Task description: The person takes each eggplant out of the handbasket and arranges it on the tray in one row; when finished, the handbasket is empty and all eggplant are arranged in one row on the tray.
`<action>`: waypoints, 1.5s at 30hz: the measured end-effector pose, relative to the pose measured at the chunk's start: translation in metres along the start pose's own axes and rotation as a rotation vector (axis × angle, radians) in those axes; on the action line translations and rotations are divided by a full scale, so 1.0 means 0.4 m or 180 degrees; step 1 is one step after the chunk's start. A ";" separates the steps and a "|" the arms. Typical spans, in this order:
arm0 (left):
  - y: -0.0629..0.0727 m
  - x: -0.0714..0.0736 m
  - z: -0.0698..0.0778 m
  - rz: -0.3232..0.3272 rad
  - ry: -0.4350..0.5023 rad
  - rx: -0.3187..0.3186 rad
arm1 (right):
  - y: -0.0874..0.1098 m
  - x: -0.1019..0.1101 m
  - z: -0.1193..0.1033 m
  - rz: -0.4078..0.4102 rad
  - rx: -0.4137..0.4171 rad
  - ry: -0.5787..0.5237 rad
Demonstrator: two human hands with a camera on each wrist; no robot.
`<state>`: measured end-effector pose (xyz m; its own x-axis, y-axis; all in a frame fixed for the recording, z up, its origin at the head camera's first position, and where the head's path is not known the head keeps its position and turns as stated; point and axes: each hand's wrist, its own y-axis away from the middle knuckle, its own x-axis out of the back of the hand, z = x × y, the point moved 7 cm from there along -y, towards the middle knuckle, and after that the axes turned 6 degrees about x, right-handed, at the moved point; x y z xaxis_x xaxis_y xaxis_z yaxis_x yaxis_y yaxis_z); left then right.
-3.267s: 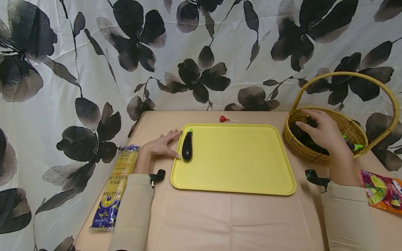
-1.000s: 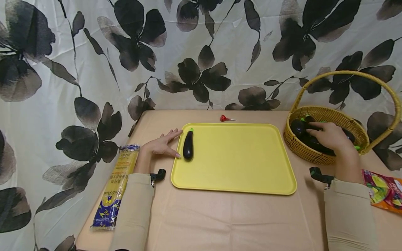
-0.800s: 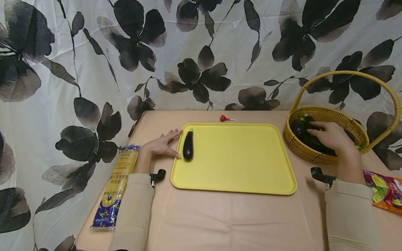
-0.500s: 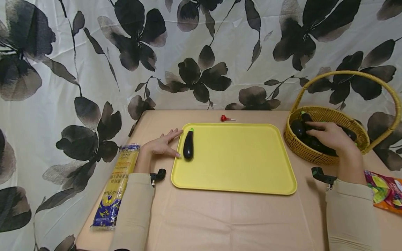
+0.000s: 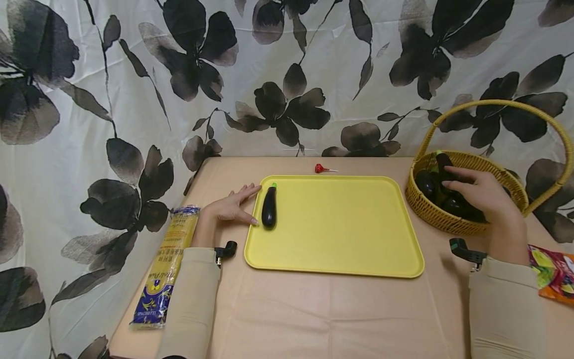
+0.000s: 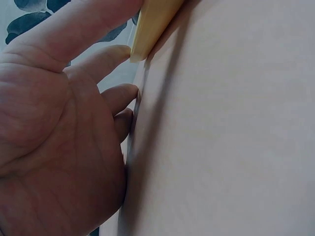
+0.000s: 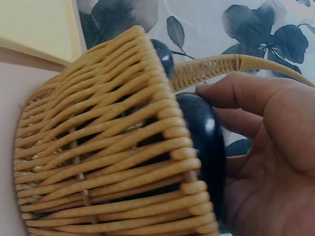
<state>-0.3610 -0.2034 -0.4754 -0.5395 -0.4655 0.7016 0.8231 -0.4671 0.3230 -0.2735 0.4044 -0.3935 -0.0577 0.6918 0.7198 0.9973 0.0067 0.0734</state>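
Note:
My right hand [image 5: 484,194] is over the wicker basket [image 5: 423,215] at the right, its thumb and fingers gripping a dark eggplant [image 5: 444,163] whose green tip points to the back. More dark eggplants lie under it in the basket. In the right wrist view a glossy eggplant [image 7: 205,132] bulges above the rim beside that hand. My left hand [image 5: 228,207] rests at the left edge of the yellow tray [image 5: 341,227], fingers extended and thumb on the rim. One small eggplant [image 5: 269,207] lies lengthwise inside the tray's left side.
A spaghetti packet [image 5: 163,269] lies left of my left forearm. Behind the tray is a small red item with a thin pale stick [image 5: 324,168]. A colourful bag [image 5: 553,274] sits at the right beside my sleeve. The basket's tall handle [image 5: 498,102] arches over it.
In the basket my right hand has shifted right and toward me, from reaching among the eggplants to gripping one and tipping it up. The left hand and the tray's eggplant stay put.

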 end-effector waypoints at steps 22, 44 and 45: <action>-0.005 -0.005 -0.004 0.0016 0.0095 0.0173 | 0.008 0.020 -0.064 0.0084 0.0298 -0.0151; -0.005 -0.002 -0.001 0.0017 0.0075 0.0210 | -0.007 -0.057 -0.188 -0.0087 0.0824 -0.0369; -0.005 -0.002 0.000 0.0016 0.0077 0.0209 | -0.010 -0.068 -0.197 -0.0098 0.0831 -0.0393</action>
<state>-0.3622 -0.2021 -0.4767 -0.5387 -0.4861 0.6881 0.8353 -0.4147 0.3609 -0.2797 0.3285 -0.3589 -0.0979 0.7709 0.6293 0.9742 0.2036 -0.0978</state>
